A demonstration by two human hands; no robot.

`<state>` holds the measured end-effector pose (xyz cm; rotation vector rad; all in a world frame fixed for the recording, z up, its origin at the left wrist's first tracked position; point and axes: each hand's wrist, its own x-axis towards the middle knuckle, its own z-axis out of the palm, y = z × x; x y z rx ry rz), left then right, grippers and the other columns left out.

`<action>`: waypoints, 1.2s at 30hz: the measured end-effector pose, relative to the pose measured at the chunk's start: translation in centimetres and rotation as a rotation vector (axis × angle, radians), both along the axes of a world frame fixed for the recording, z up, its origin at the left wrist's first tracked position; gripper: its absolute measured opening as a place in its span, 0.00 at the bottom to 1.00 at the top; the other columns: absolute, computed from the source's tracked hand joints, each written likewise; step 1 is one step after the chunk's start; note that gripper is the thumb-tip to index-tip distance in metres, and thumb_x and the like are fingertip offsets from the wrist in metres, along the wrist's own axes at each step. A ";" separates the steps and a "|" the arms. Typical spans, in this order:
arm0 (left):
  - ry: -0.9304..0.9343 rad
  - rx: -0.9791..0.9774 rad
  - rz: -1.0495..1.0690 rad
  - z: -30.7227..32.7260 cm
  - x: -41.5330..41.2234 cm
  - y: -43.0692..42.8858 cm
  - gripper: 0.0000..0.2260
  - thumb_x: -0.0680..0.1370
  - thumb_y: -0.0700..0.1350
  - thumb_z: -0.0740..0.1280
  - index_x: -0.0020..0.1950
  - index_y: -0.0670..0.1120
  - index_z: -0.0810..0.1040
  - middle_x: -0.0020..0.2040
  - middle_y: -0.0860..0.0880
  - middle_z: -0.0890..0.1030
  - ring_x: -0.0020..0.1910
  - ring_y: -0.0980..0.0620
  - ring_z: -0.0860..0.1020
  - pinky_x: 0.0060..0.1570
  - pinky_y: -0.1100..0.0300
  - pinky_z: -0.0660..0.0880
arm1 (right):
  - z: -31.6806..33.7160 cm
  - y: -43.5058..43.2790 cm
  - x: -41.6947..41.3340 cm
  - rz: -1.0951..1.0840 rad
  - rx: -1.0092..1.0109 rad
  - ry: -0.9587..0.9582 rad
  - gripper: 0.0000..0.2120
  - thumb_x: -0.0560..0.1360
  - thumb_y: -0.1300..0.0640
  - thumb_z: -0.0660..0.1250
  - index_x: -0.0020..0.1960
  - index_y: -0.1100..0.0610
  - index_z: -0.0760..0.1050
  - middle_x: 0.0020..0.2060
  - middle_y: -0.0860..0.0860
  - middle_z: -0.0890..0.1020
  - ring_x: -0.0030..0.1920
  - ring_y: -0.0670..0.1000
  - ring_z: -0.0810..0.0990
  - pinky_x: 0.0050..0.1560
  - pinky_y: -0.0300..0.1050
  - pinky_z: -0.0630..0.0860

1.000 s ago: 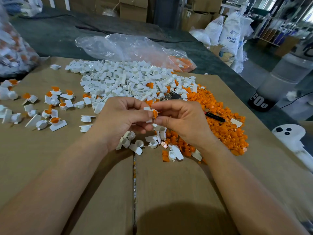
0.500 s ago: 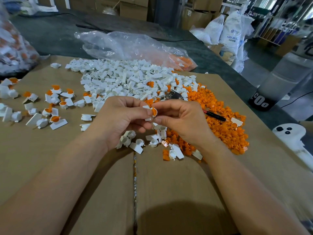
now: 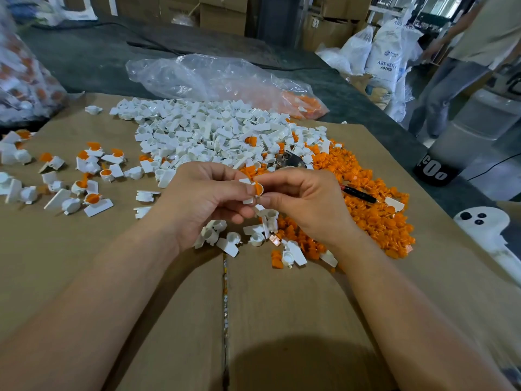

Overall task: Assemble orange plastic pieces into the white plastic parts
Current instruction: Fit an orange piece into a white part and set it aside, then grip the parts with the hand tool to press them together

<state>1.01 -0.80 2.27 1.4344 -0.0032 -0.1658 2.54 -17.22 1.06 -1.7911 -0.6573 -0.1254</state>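
Observation:
My left hand [image 3: 203,198] pinches a small white plastic part [image 3: 248,199] above the cardboard. My right hand [image 3: 307,201] meets it from the right, its thumb and forefinger on an orange piece [image 3: 258,189] that sits in the white part's ring. Behind the hands lies a big pile of white parts [image 3: 214,134]. A heap of orange pieces [image 3: 366,198] spreads to the right. Several joined white-and-orange parts [image 3: 93,198] lie scattered on the left.
A cardboard sheet [image 3: 169,320] covers the dark table. A clear plastic bag [image 3: 214,77] lies behind the piles, another bag [image 3: 25,80] at far left. A black and red pen [image 3: 359,194] rests on the orange heap. A person [image 3: 462,63] stands at back right.
Both hands stay together at the same spot with the white part and orange piece between them; the fingers shifted only slightly. A person has come into view at the back right.

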 end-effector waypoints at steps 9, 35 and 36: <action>-0.012 -0.010 -0.003 0.2 -0.2 0.1 0.09 0.59 0.39 0.71 0.37 0.39 0.77 0.28 0.44 0.80 0.24 0.53 0.78 0.23 0.66 0.74 | -0.2 0.1 0.0 0.034 0.055 -0.015 0.19 0.69 0.70 0.69 0.58 0.59 0.74 0.44 0.48 0.82 0.45 0.44 0.82 0.46 0.36 0.77; 0.000 -0.036 0.049 -0.3 0.2 0.2 0.04 0.69 0.31 0.69 0.38 0.39 0.76 0.27 0.44 0.80 0.23 0.53 0.78 0.22 0.66 0.74 | 1.9 -2.9 1.3 -0.432 -0.242 0.026 0.20 0.67 0.46 0.70 0.58 0.47 0.76 0.47 0.39 0.80 0.45 0.35 0.77 0.47 0.28 0.72; -0.004 -0.034 0.048 -0.3 0.2 0.3 0.04 0.69 0.31 0.69 0.38 0.38 0.76 0.27 0.45 0.80 0.23 0.53 0.78 0.23 0.67 0.74 | 2.0 -3.8 1.6 -0.515 -0.373 0.049 0.22 0.69 0.45 0.69 0.62 0.48 0.74 0.53 0.41 0.79 0.49 0.35 0.76 0.49 0.27 0.68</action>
